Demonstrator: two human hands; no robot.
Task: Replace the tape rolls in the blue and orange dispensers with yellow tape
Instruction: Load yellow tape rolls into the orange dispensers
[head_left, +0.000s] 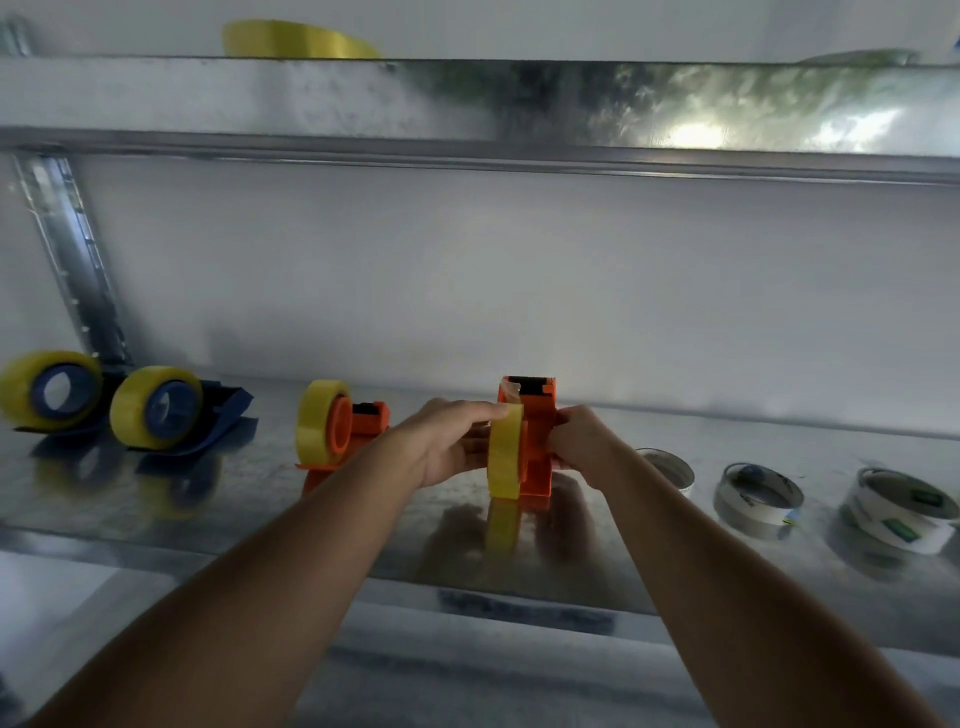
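Left hand (447, 441) and right hand (584, 441) clasp the orange dispenser (535, 441).

**No legible text**

Nothing can be read here — the white tape rolls (759, 500) at the right of the shelf (156, 499) carry green and blue label patches, but any print on them is too blurred to make out.

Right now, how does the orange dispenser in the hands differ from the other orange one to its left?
The held orange dispenser is gripped by the left hand and right hand; the left orange dispenser stands untouched. The held one faces the camera edge-on with its cutter on top, while the left one shows its roll's side. Both carry yellow tape and rest on the metal shelf.
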